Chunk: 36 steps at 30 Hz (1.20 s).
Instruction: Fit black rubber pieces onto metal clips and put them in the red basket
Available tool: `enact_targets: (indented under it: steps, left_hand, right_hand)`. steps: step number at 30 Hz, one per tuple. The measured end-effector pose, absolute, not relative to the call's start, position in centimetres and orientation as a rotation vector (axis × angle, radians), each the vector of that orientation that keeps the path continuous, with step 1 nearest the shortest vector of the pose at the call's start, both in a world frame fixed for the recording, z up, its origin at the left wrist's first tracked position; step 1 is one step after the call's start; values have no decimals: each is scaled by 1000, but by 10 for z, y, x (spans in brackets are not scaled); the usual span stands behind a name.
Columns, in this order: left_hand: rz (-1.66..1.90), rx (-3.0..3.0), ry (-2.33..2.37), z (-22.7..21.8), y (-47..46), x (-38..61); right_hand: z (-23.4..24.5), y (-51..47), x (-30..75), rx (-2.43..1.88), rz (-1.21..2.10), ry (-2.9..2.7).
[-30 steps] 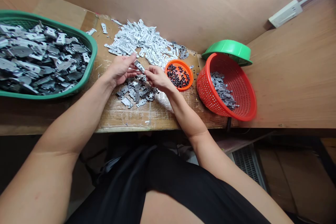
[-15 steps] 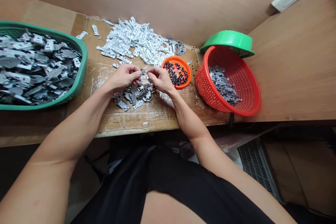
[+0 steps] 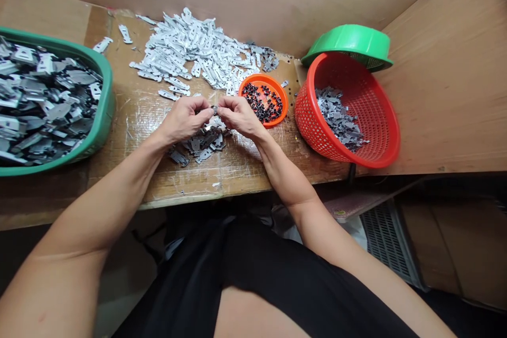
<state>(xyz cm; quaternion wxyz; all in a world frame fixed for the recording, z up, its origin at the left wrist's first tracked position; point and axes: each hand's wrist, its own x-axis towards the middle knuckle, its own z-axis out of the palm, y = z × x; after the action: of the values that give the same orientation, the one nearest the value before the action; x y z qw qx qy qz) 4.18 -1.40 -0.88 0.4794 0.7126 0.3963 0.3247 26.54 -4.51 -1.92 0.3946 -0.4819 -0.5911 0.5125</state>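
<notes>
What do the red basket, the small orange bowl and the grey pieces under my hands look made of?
Red basket: plastic, likely; glossy moulded mesh wall. Orange bowl: plastic too, smooth shiny rim. Grey pieces: apparently stamped sheet metal, dull grey, flat with punched holes; the small piece pinched between left hand and right hand looks the same, though too tiny to be sure.

bare bench (image 3: 134, 116) between tub (image 3: 106, 103) and parts (image 3: 198, 147)
</notes>
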Motion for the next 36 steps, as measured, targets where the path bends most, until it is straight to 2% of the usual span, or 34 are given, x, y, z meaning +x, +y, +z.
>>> enact_targets:
  steps: [7,15,25,31,36]
  left_hand:
    - [787,1711,984,-13,-11,41]
    - [805,1847,1021,-8,-12,39]
    - [928,1788,1118,-15,-22,44]
    - [1125,1760,1042,-24,-10,30]
    - [1358,1890,751,-48,4,29]
  right_hand:
    - [-10,-49,261,-1278,1044,-1693]
    - [-14,-54,254,-1231,1161,-1702]
    - [-27,-60,239,-1285,1027,-1629]
    - [-35,-51,246,-1002,1164,-1564]
    - [-42,-42,260,-815,1240,-1685]
